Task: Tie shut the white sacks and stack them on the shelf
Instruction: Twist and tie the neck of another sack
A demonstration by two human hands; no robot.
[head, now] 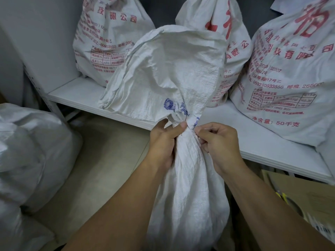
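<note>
The shelf [78,93] shows bare board along its front edge and at its front left corner, and the floor [108,151] below that edge lies open. I have the white sack [188,187] upright just before the shelf's front edge with its neck gathered. My left grip [163,140] is wrapped round the neck, and my right grip [219,144] pinches the bunched cloth beside it (contents hidden). Three printed sacks [290,69] stand toward the shelf's back. Another white sack [30,151] crowds the left, a cardboard box [308,196] the right.
</note>
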